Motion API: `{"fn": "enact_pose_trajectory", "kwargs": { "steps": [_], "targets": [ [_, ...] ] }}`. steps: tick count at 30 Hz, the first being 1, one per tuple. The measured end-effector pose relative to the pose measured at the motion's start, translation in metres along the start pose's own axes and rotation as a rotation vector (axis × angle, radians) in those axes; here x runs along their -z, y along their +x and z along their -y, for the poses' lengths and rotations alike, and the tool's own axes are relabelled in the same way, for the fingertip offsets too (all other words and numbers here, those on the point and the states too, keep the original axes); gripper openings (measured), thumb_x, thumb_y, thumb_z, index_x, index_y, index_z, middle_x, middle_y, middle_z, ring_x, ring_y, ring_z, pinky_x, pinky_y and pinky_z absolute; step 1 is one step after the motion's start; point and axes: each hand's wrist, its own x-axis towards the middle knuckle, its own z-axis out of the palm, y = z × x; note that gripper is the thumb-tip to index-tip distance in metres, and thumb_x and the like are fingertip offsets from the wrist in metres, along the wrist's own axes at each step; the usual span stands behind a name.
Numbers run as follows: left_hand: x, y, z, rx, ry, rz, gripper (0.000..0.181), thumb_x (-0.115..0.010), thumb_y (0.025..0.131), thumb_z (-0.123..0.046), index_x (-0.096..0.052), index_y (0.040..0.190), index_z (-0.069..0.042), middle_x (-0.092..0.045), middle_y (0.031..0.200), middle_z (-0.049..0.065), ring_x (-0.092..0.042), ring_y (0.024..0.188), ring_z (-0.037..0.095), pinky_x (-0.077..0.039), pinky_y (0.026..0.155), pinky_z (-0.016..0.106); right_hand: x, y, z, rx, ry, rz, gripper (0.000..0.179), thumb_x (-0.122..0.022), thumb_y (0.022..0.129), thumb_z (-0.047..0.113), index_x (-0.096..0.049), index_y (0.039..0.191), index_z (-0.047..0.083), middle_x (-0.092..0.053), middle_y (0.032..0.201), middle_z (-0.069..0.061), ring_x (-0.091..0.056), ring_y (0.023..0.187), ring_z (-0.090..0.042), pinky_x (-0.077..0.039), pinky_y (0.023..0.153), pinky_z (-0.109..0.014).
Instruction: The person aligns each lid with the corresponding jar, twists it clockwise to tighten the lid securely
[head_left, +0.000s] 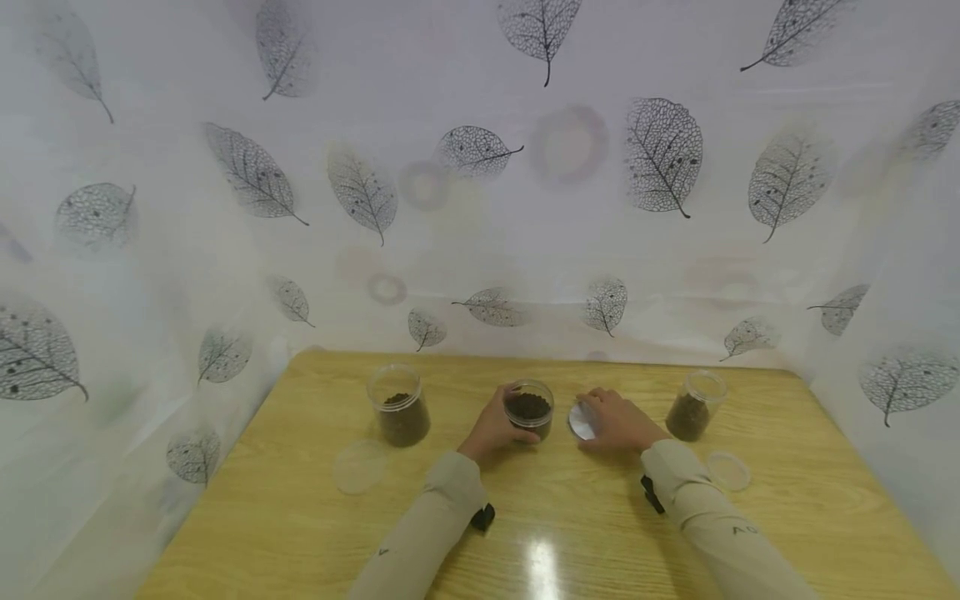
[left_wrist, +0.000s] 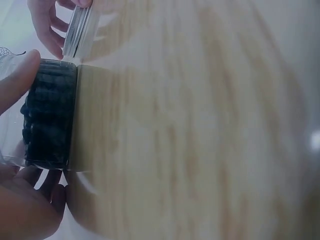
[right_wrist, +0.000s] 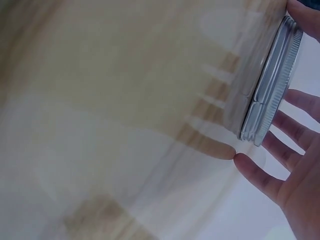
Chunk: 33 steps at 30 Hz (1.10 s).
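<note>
Middle jar (head_left: 529,408) sits within the curled left grip (head_left: 493,427); right grip (head_left: 618,422) clasps silver lid (right_wrist: 273,82).

We see three jars in a row on the table (head_left: 540,517), grains (head_left: 528,406) in each, a sheet (head_left: 562,250) behind. The left lid (head_left: 360,467) lies before the left jar (head_left: 405,421); the right lid (head_left: 728,472) lies before the right jar (head_left: 697,404). Just right of the middle jar (head_left: 543,427) — left hand (head_left: 495,429) around it — we find the third lid (head_left: 581,421), with the right hand (head_left: 618,423) at its right.
</note>
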Motion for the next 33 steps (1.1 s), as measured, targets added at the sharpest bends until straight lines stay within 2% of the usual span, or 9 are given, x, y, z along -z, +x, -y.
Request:
{"fn": "enact_pose_trajectory", "kwargs": {
  "steps": [6,15,21,26,33],
  "targets": [
    [0.0002,-0.0007,-0.0027,0.01,-0.017,-0.001,0.097,-0.088,0.06,-0.011,-0.033,0.14,-0.003,-0.045,0.14,0.021,-0.042,0.13,0.037,-0.03,0.111,0.052,-0.0002,0.001,-0.0017,-0.014,-0.014,0.026,0.077,-0.078,0.067,0.042,-0.051,0.13,0.006,-0.056,0.117,-0.014,-0.055,0.102,-0.031,-0.05,0.082,-0.047],
    [-0.0017,0.0025,0.0029,-0.037,0.034,-0.001,0.1,-0.089,0.058,-0.013,-0.033,0.14,-0.003,-0.046,0.138,0.02,-0.044,0.129,0.036,-0.033,0.109,0.049,0.0002,0.0001,-0.0007,-0.013,-0.014,0.018,0.073,-0.077,0.067,0.041,-0.053,0.127,0.007,-0.057,0.116,-0.014,-0.055,0.101,-0.031,-0.051,0.081,-0.047],
    [-0.0039,0.0021,0.0008,-0.009,0.063,-0.018,0.1,-0.09,0.056,-0.017,-0.037,0.14,-0.007,-0.048,0.138,0.018,-0.044,0.128,0.038,-0.033,0.108,0.053,0.0032,0.0007,0.0031,-0.018,-0.007,0.023,0.072,-0.078,0.068,0.039,-0.053,0.126,0.006,-0.057,0.116,-0.015,-0.055,0.102,-0.032,-0.05,0.083,-0.048],
    [-0.0045,0.0028,0.0014,-0.013,0.087,-0.014,0.098,-0.09,0.056,-0.018,-0.038,0.139,-0.008,-0.049,0.138,0.018,-0.045,0.127,0.038,-0.034,0.107,0.054,0.0042,0.0007,0.0049,-0.026,-0.01,0.027,0.073,-0.078,0.067,0.04,-0.053,0.126,0.005,-0.057,0.116,-0.016,-0.055,0.101,-0.032,-0.051,0.083,-0.048],
    [-0.0021,0.0025,0.0,0.022,0.05,0.008,0.098,-0.089,0.058,-0.018,-0.038,0.14,-0.01,-0.046,0.14,0.017,-0.043,0.13,0.037,-0.033,0.109,0.052,0.0063,0.0003,0.0068,-0.038,0.008,0.045,0.076,-0.079,0.068,0.041,-0.053,0.128,0.002,-0.056,0.12,-0.018,-0.054,0.105,-0.034,-0.051,0.086,-0.048]
  ]
}}
